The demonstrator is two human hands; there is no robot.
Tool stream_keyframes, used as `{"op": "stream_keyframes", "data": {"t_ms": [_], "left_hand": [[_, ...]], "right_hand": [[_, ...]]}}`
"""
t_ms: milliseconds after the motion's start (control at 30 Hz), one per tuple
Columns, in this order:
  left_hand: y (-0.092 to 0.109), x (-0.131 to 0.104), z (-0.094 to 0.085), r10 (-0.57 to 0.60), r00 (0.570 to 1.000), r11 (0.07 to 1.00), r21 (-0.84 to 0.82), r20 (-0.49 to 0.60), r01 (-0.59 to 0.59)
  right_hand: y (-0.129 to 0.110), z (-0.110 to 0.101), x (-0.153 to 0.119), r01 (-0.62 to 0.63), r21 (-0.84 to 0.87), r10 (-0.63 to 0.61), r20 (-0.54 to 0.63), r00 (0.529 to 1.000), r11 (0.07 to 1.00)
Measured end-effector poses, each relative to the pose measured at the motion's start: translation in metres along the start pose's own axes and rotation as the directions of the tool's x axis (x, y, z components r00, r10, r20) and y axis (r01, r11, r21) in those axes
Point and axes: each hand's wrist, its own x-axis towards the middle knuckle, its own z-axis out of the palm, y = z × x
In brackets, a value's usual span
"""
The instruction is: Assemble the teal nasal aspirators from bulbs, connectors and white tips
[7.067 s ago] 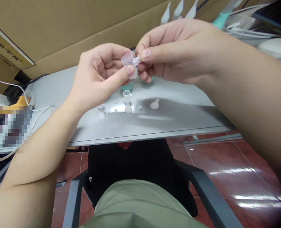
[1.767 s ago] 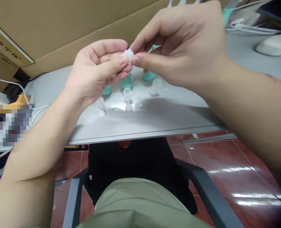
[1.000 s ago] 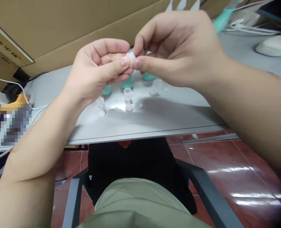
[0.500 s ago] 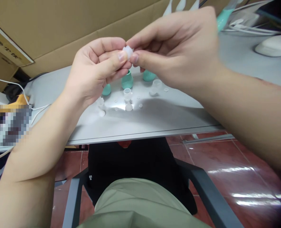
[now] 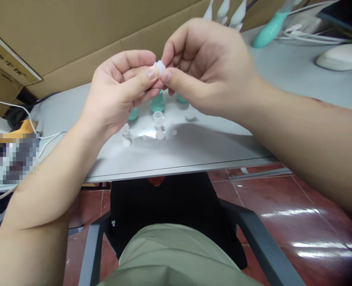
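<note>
Above the desk, my left hand [image 5: 116, 89] pinches a small white translucent plastic piece [image 5: 160, 67] between thumb and fingers. My right hand [image 5: 211, 65] meets it from the right, its thumb and forefinger closed at the piece's edge. Fingertips partly cover the piece. Below the hands stand green rounded bottles, one in the middle [image 5: 158, 104], one at the left [image 5: 133, 114] and one at the right [image 5: 182, 98], partly hidden by the hands. In front of them are a clear small cup [image 5: 158, 118], a white disc [image 5: 126, 142] and several tiny discs [image 5: 175, 132].
The grey desk [image 5: 193, 153] has cardboard [image 5: 104, 31] behind it. White pointed tips [image 5: 238, 16] stand at the back, near a green squeezable object [image 5: 271, 29]. At the right lies a white mouse [image 5: 342, 57] by cables. A yellow object [image 5: 18, 133] sits at the left.
My right hand has turned at the wrist and shifted left, uncovering more of the white tips and green object behind. My left hand has hardly moved and keeps the plastic piece.
</note>
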Motion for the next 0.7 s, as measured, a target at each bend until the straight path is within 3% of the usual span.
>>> {"op": "stream_keyframes", "data": {"t_ms": [100, 267, 700], "left_hand": [[0.008, -0.001, 0.001, -0.042, 0.999, 0.999, -0.006, 0.030, 0.042], [0.011, -0.002, 0.002, -0.065, 0.997, 0.998, 0.021, 0.037, 0.064], [0.007, 0.001, 0.001, -0.021, 0.998, 0.999, 0.039, 0.060, 0.019]], "right_hand": [[0.006, -0.007, 0.005, -0.092, -0.018, 0.094, 0.091, 0.991, 0.996], [0.009, -0.014, 0.009, -0.177, 0.024, 0.173, 0.125, 0.977, 0.984], [-0.010, -0.016, 0.008, -0.192, 0.141, 0.180, 0.093, 0.979, 0.971]]}}
